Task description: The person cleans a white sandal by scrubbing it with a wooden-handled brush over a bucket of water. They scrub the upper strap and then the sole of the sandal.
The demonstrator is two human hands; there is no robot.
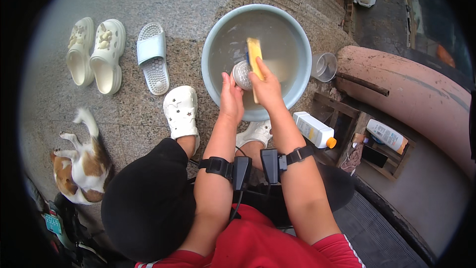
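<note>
A light-blue round basin (206, 78) of cloudy water stands on the stone floor before me. Over it, my left hand (232, 100) holds a grey slipper or shoe (242, 75), with its patterned sole at one end facing up. My right hand (268, 89) grips a yellow scrubbing brush (254, 48) by its back. Dark blue bristles show at the brush's left side, against or very close to the footwear. The lower part of the footwear is hidden by my hands and the brush.
A light-blue slide sandal (151, 46) and cream clogs (107, 56) lie to the left, with a dog (83, 167) below them. Right of the basin are a clear plastic cup (324, 67), a white orange-capped bottle (313, 128), a wooden crate (336, 109) and a pink curved surface (405, 82).
</note>
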